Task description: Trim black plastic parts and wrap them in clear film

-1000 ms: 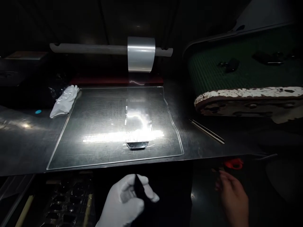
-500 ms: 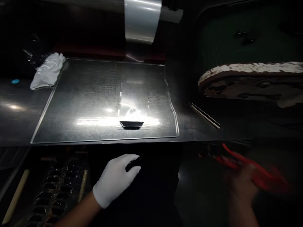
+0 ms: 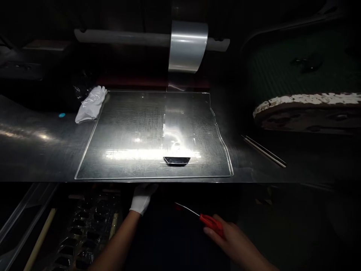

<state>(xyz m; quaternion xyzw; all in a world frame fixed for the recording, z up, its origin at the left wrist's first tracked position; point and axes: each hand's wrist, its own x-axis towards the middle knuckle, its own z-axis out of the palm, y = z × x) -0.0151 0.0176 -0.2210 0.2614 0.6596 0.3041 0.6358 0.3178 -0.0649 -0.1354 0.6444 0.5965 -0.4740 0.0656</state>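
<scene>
Below the table (image 3: 42,150) edge — right hand (image 3: 237,241) fingers pinching red scissors (image 3: 203,218), blades aimed toward the gloved left hand (image 3: 142,197) — can't tell its fingers, they're tucked under.

Red-handled scissors (image 3: 207,219), seemingly closed, pointing left.

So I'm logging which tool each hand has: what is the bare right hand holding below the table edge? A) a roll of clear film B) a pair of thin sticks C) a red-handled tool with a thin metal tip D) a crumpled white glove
C: the right hand grips a red-handled tool whose thin metal tip points left, below the table edge.
</scene>
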